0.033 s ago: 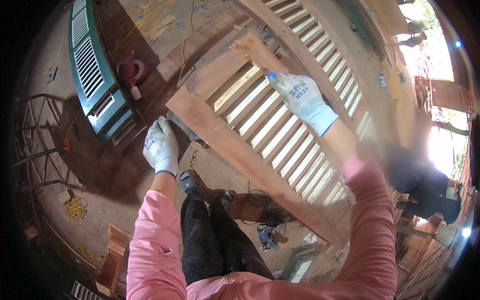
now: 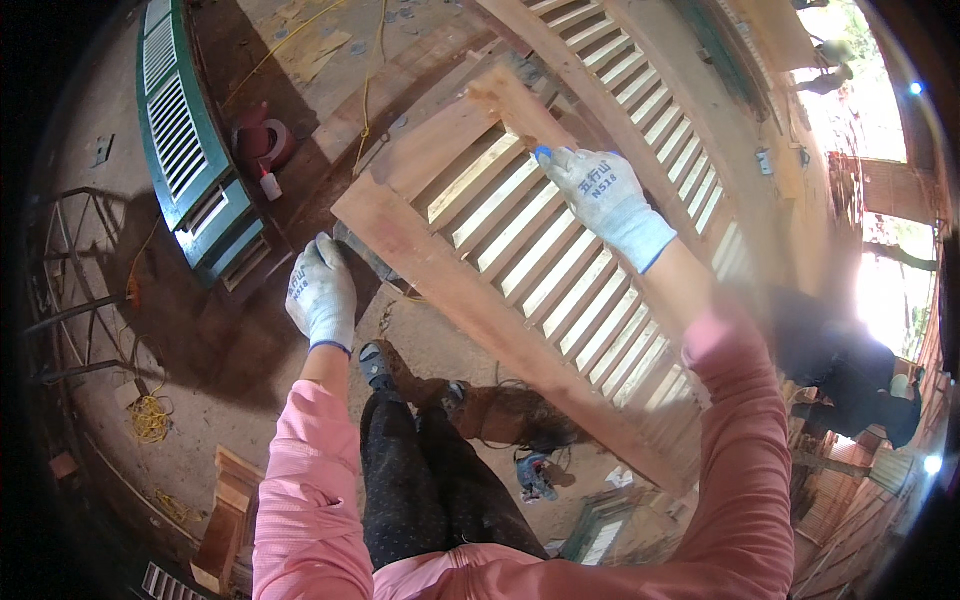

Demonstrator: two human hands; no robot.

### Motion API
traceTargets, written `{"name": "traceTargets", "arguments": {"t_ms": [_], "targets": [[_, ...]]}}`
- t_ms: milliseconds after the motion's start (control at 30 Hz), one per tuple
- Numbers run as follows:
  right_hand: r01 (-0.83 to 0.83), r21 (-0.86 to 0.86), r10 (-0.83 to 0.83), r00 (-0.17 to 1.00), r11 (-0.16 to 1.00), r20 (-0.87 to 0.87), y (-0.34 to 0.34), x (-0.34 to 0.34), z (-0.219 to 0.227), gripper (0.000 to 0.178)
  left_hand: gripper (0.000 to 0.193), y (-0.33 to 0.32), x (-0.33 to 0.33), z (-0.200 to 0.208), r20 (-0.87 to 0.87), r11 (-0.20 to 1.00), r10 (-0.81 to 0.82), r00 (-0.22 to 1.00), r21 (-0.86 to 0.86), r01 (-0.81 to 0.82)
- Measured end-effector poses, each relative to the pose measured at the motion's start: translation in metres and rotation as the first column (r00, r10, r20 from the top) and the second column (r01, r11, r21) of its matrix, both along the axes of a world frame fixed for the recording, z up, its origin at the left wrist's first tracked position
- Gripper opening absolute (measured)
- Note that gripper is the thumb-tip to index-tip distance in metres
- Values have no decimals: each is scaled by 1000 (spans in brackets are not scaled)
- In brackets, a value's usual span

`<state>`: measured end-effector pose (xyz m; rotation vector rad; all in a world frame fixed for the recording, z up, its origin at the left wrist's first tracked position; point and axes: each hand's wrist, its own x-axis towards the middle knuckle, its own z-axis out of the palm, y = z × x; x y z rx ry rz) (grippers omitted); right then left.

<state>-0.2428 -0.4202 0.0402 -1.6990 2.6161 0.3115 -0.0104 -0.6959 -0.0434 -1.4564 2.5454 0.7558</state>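
An unpainted wooden louvered shutter point(image 2: 470, 295) lies slantwise in front of me, with pale slats in a reddish-brown frame. My right hand point(image 2: 600, 195), in a white glove with blue fingertips, is over its far side, where the frame meets the slats. Those fingers are curled and closed; what they grip, if anything, is hidden beneath them. My left hand point(image 2: 322, 285), also gloved, is just left of the shutter's near left corner, a small gap away. Its fingers are bent together, and I cannot make out anything inside them.
A second louvered shutter point(image 2: 640, 90) lies beyond. At left stands a green-painted shutter point(image 2: 185, 150) near a tape roll point(image 2: 268, 142). A metal frame point(image 2: 75, 290), coiled yellow cord point(image 2: 150, 418) and a wooden piece point(image 2: 228, 510) are at left. A person in dark clothes point(image 2: 850, 385) is at right.
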Motion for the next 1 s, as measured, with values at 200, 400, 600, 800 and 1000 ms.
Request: {"name": "traceTargets", "arguments": {"t_ms": [200, 400, 600, 800, 1000], "targets": [[198, -48, -194, 978, 979, 76, -9, -8, 16, 32, 53, -1, 0, -6, -27, 1000, -1, 1000, -30, 0], [124, -26, -123, 992, 992, 21, -16, -3, 5, 26, 53, -2, 1, -9, -30, 1000, -19, 999, -14, 18], [208, -211, -186, 975, 955, 120, 4, 4, 17, 27, 53, -2, 2, -7, -41, 1000, -6, 999, -23, 5], [235, -141, -237, 972, 962, 5, 19, 13, -1, 27, 55, -1, 0, -4, -8, 1000, -6, 1000, -15, 6], [182, 25, -181, 982, 983, -52, 10, 31, -5, 33, 57, -3, 3, -13, -2, 999, -4, 1000, -33, 4]]}}
